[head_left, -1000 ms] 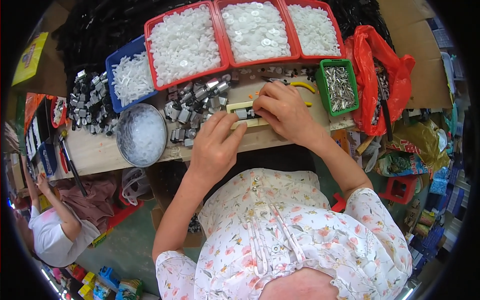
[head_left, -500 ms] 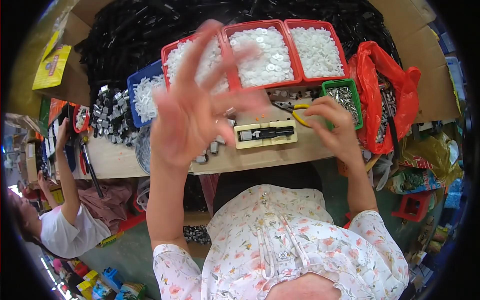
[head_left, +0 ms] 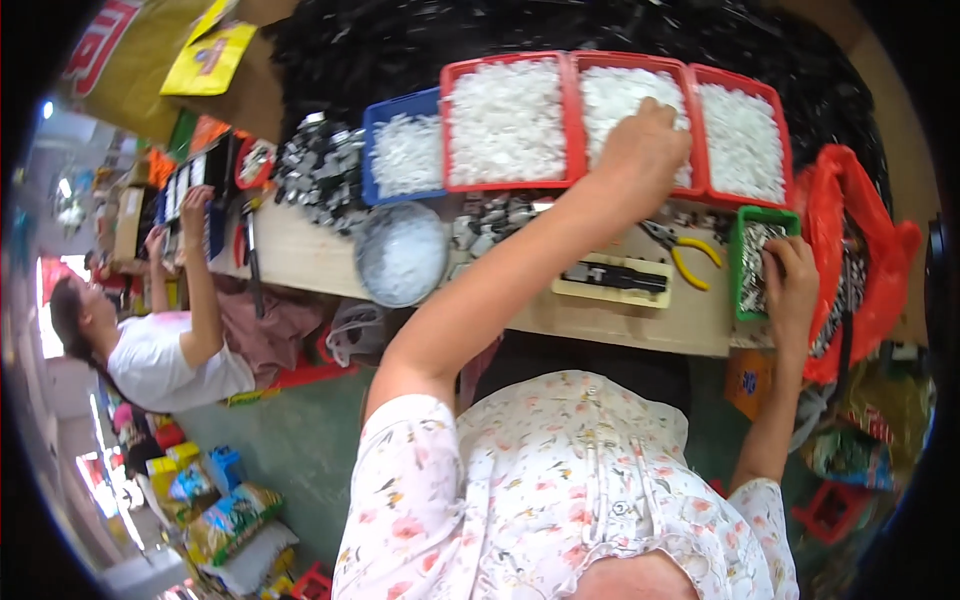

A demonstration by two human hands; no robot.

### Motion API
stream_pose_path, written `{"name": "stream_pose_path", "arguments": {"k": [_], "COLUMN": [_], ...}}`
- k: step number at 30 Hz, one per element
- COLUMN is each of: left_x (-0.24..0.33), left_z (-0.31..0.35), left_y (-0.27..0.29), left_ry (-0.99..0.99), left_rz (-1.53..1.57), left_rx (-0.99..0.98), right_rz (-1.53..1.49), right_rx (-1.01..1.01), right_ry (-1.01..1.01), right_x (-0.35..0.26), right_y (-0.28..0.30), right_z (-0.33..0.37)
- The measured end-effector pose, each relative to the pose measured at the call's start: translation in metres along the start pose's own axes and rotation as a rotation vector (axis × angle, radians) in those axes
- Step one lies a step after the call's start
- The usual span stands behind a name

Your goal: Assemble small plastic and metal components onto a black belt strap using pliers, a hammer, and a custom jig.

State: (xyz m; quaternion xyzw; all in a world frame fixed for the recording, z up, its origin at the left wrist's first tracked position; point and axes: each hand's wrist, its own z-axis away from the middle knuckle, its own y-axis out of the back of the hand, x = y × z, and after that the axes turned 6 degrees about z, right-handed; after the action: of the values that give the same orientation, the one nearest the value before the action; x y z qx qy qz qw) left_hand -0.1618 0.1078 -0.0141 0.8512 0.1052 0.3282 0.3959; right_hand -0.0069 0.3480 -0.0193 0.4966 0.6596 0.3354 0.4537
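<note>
My left hand [head_left: 645,150] reaches across into the middle red bin [head_left: 578,120] of small white plastic discs [head_left: 625,90]. Its fingers are bent down and pressed together at the discs; whatever they pinch is hidden. On the right, my right hand [head_left: 795,278] dips closed fingertips into a green bin [head_left: 741,268] of small metal pieces [head_left: 756,245]; I cannot make out what lies between them. Between my arms lies a cream holder [head_left: 595,293] with a black elongated part [head_left: 630,278] and a grey block set in it. Yellow-handled pliers [head_left: 690,262] rest just behind the holder.
More white pieces fill two red bins [head_left: 512,185] and a blue bin [head_left: 372,165]. A round tub [head_left: 400,270] and metal-and-black parts [head_left: 325,175] stand left. A red plastic bag [head_left: 880,270] is at right; black parts pile behind. A co-worker [head_left: 170,340] sits at left.
My left hand has gone from open in mid-air to the middle red bin. My right hand has moved from beside the pliers into the green bin. The view has shifted left.
</note>
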Motion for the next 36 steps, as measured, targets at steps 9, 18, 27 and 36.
{"name": "stream_pose_path", "arguments": {"k": [9, 18, 27, 36], "left_x": [-0.014, -0.022, -0.025, 0.001], "left_z": [0.0, 0.016, 0.016, 0.024], "left_y": [-0.006, 0.001, -0.009, 0.005], "left_ry": [-0.071, -0.044, 0.03, 0.168], "left_rz": [-0.223, -0.018, -0.078, 0.379], "left_rx": [0.0, 0.009, 0.093, 0.322], "right_rz": [-0.183, -0.283, -0.857, -0.639], "right_rx": [-0.047, -0.007, -0.61, -0.217], "right_ry": [-0.183, -0.158, 0.25, -0.069], "right_x": [-0.006, -0.03, -0.089, -0.101], "right_y": [0.003, 0.016, 0.036, 0.012], "right_z": [-0.004, -0.003, 0.002, 0.011]}}
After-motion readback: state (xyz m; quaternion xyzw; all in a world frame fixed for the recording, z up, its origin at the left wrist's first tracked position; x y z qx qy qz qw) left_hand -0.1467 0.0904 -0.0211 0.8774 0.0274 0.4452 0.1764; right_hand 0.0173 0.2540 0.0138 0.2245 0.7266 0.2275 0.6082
